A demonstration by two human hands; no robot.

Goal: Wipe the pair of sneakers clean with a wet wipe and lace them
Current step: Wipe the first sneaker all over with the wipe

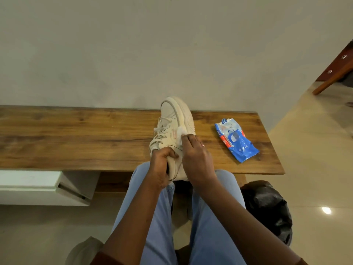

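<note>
Above the knees in blue trousers [210,226], the left grip [162,165] is curled around the heel end of a cream sneaker [172,121]. Just beside it, the right grip [194,159] pinches a white wet wipe [181,131] against the sneaker's side, near the sole. The sneaker is tilted over the near edge of the wooden bench [76,138], with its toe toward the wall and its laces in. Farther right on the bench lies a blue wipes pack [236,140], apart from the sneaker.

wooden bench [76,138] | cream sneaker [172,119] — tilted on its side, mid-bench | blue wipe pack [236,140] — right end
</note>
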